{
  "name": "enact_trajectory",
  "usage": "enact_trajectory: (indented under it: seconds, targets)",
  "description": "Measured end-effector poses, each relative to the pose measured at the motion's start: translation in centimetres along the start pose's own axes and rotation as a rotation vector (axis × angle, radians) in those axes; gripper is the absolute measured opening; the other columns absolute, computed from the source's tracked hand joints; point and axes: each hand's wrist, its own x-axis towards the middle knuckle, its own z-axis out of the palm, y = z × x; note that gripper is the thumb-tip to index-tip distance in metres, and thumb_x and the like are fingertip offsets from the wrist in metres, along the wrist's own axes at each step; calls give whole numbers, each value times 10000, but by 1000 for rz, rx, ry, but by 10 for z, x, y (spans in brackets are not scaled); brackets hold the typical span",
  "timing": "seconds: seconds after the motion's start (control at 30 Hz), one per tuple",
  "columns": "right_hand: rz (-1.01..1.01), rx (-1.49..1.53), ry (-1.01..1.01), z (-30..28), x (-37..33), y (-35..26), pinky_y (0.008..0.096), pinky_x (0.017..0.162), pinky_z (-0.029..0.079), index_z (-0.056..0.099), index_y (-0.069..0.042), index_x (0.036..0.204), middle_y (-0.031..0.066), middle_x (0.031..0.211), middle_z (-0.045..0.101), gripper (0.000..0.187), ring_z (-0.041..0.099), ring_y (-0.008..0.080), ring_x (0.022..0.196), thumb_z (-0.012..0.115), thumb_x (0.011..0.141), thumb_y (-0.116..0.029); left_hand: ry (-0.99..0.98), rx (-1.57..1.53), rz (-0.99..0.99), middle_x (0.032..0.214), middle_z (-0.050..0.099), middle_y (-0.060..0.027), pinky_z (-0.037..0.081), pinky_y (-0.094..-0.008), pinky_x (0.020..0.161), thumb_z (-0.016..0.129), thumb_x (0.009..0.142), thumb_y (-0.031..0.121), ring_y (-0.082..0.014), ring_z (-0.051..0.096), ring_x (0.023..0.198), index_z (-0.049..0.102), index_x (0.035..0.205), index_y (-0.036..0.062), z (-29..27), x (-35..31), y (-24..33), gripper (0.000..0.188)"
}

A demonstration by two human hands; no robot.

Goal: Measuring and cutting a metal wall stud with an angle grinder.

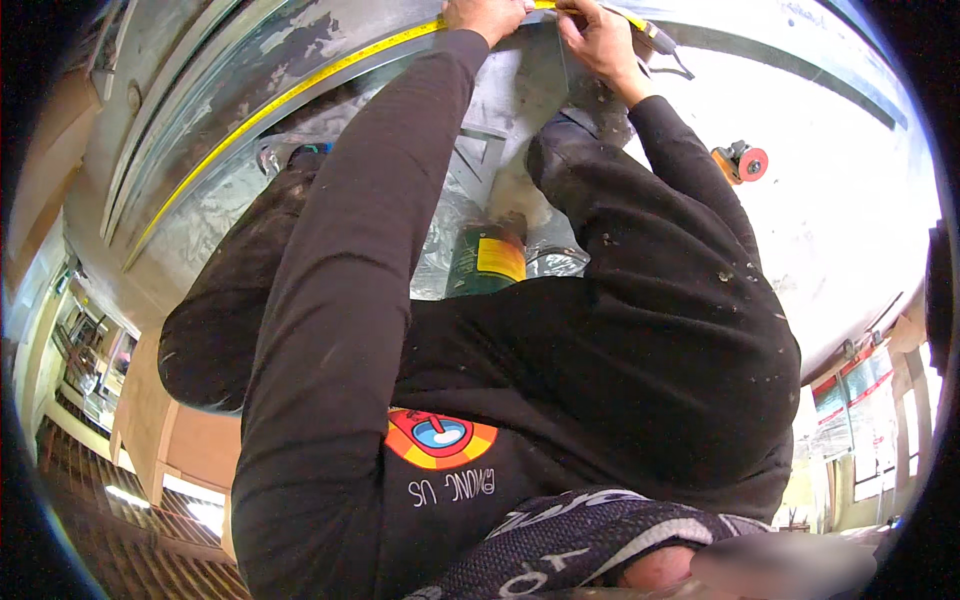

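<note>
1. Our yellow tape measure (335,68) stretches along the grey metal (235,100) before us
2. Our left hand (487,15) bends its fingers at the tape; we cannot tell whether they pinch it
3. Our right hand (602,42) has thumb and forefinger close together there; their grip we cannot tell

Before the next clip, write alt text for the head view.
The left hand and right hand touch a long yellow tape measure stretched along a grey metal bar. An orange tool with a round red disc lies to the right.
</note>
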Motion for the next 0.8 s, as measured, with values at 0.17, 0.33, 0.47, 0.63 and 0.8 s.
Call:
enact_trajectory:
  seconds: [0.17, 0.33, 0.47, 0.63, 0.8]
  targets:
    - [-1, 29, -11, -1, -2, -8, 402, 702, 542, 707, -11, 990, 208, 826, 696, 179, 693, 347, 758, 661, 836, -89, -28, 35, 8, 960, 730, -194, 555, -504, 802, 791, 788, 428, -417, 696, 928, 741, 914, 117, 0, 3, -1, 339]
    - [150, 80, -250, -12, 2, -13, 404, 695, 529, 699, -19, 977, 200, 809, 674, 128, 673, 351, 741, 635, 870, -45, -34, 40, -14, 959, 733, -190, 555, -501, 810, 787, 797, 424, -410, 699, 933, 742, 915, 122, -2, 4, -1, 327]
    - [-72, 32, -59, -8, 0, -18, 408, 706, 531, 694, -19, 966, 205, 830, 673, 96, 675, 362, 768, 651, 897, -70, -40, 34, -15, 970, 733, -186, 552, -497, 823, 789, 798, 420, -404, 698, 947, 738, 913, 128, -1, 4, -1, 317]
    - [-117, 13, -57, -13, 0, -24, 425, 722, 533, 686, -24, 978, 209, 868, 676, 109, 672, 383, 812, 664, 913, -108, -36, 55, -22, 976, 733, -183, 548, -493, 832, 793, 791, 413, -398, 695, 958, 730, 903, 131, -1, 3, 2, 310]
    - [-138, -28, -83, -10, 2, -20, 424, 723, 536, 676, -26, 966, 206, 864, 675, 95, 674, 380, 815, 662, 910, -102, -17, 37, -34, 974, 733, -181, 546, -492, 834, 798, 783, 405, -396, 694, 964, 728, 902, 134, 2, 5, -3, 304]
